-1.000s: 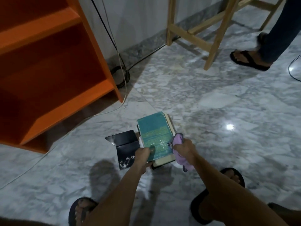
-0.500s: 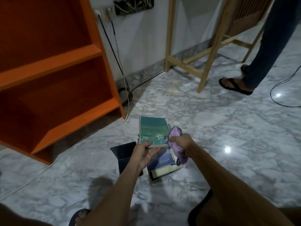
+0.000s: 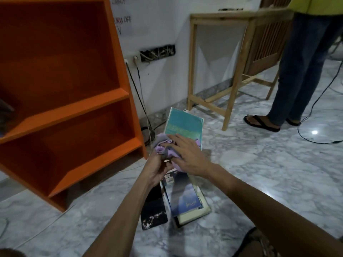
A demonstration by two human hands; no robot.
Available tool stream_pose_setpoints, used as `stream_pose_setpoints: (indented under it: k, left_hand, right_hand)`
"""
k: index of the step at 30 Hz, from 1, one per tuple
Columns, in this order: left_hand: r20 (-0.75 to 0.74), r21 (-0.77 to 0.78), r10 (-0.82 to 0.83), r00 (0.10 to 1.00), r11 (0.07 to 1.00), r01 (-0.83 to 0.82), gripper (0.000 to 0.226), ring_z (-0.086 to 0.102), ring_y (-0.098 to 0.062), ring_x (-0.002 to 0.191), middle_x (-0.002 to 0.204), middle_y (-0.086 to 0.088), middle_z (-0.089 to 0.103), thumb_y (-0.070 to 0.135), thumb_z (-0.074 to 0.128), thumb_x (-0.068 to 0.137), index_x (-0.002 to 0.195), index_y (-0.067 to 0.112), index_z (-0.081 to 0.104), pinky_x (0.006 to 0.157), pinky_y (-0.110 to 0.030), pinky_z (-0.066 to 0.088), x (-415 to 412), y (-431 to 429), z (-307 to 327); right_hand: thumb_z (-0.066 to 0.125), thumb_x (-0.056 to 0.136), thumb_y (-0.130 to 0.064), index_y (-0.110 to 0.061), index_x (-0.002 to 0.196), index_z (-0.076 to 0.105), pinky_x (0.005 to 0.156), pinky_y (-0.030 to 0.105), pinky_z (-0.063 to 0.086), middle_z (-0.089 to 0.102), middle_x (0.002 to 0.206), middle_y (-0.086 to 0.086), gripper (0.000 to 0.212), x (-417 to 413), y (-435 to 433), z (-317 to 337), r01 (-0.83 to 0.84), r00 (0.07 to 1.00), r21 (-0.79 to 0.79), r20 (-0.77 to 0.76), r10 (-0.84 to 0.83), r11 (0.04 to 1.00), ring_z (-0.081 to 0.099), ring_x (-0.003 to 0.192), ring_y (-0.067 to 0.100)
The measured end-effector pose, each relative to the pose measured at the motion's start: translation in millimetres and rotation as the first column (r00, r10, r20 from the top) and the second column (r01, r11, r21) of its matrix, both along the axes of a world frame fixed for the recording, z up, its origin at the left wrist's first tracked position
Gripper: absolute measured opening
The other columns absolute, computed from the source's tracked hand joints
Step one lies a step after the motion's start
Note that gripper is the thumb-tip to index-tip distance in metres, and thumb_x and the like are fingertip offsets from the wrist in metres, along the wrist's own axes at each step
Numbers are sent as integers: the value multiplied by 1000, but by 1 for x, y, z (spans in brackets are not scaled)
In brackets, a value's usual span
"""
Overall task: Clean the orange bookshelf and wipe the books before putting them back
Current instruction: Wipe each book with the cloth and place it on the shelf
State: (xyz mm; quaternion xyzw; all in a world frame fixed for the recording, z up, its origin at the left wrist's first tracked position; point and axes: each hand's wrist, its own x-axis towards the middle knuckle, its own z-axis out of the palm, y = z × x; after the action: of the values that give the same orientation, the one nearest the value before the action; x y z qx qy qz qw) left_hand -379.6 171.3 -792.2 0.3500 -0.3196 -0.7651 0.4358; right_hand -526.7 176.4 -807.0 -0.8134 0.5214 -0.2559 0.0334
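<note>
Teal book (image 3: 182, 125): mid-wipe; left hand (image 3: 157, 169) fingers grasp it, right hand (image 3: 187, 157) fingers flat, pressing cloth (image 3: 163, 148). Other books (image 3: 185, 197) on floor (image 3: 259, 182), bookshelf (image 3: 74, 110) unfilled.

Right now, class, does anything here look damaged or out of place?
Yes. The wall opening beside the plugs has no cover, so tangled wiring shows. Books lie askew on the floor.

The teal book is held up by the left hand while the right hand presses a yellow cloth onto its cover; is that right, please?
Not quite: the head view shows a purple cloth, not a yellow one. The left hand holds up the teal book and the right hand presses the cloth onto its cover.
</note>
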Motion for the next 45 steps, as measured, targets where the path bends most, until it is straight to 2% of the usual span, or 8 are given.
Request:
stream_pose_setpoints:
  k: [8, 11, 18, 26, 31, 37, 42, 45]
  left_hand:
    - [23, 74, -180, 983, 981, 178, 46, 69, -46, 91, 114, -28, 66, -18, 42, 89, 132, -1, 46, 62, -43, 61, 39, 10, 11]
    - [23, 80, -176, 984, 982, 173, 43, 67, -47, 96, 118, -30, 64, -16, 43, 90, 131, -4, 45, 62, -43, 61, 41, 8, 17]
    - [69, -71, -141, 988, 987, 146, 36, 71, -33, 77, 104, -28, 66, -17, 45, 86, 112, 2, 60, 62, -39, 61, 20, -5, 34]
    - [16, -10, -208, 978, 978, 208, 36, 67, -46, 98, 116, -28, 65, -16, 44, 88, 122, -8, 52, 67, -42, 62, 49, 2, 36]
    - [21, -27, -199, 980, 979, 200, 29, 69, -44, 91, 111, -29, 67, -15, 46, 87, 113, -6, 56, 62, -41, 62, 63, -2, 49]
    - [-60, -21, -75, 995, 997, 74, 38, 69, -45, 91, 111, -29, 67, -13, 43, 90, 126, -4, 50, 63, -44, 62, 53, -18, 59]
    - [-128, -35, -48, 991, 998, 44, 35, 71, -40, 89, 108, -25, 70, -12, 41, 92, 120, 2, 56, 68, -47, 61, 38, -25, 71]
    - [59, -32, 5, 998, 999, -4, 32, 68, -36, 91, 112, -23, 66, 1, 53, 93, 125, 5, 52, 75, -57, 57, 35, -36, 81]
  right_hand:
    - [60, 76, -16, -42, 118, 53, 86, 44, 49, 55, 134, 8, 50, -90, -63, 8, 417, 905, 3, -89, -416, 909, 56, 110, 35]
    - [55, 84, -9, -25, 113, 62, 87, 44, 49, 53, 132, 15, 34, -98, -69, 31, 604, 782, -10, 202, -590, 797, 54, 112, 39]
    - [48, 93, -38, -30, 130, 55, 101, 43, 42, 50, 138, 5, 39, 17, -6, 49, -115, 990, -144, 65, 126, 983, 49, 124, 22]
    - [41, 100, -38, -41, 132, 47, 98, 48, 46, 48, 142, 4, 33, -38, -65, 65, 243, 966, -9, 91, -241, 970, 53, 118, 25]
    - [46, 96, -29, -22, 95, 59, 75, 35, 51, 64, 88, 7, 15, -94, -73, 62, 558, 608, 404, 395, -688, 725, 60, 77, 23]
    - [59, 86, -62, -12, 67, 48, 52, 29, 43, 51, 54, 14, 55, -93, -53, 22, -269, -24, 652, 731, -682, 709, 48, 47, 25]
    - [61, 93, -23, -1, 130, 58, 94, 52, 53, 67, 121, 21, 43, -33, -29, 77, -481, -73, 346, 900, -430, 806, 66, 110, 35]
    - [70, 84, -8, -4, 117, 65, 88, 59, 54, 72, 112, 17, 33, -22, -30, 103, -297, 44, 295, 954, -296, 908, 68, 96, 45]
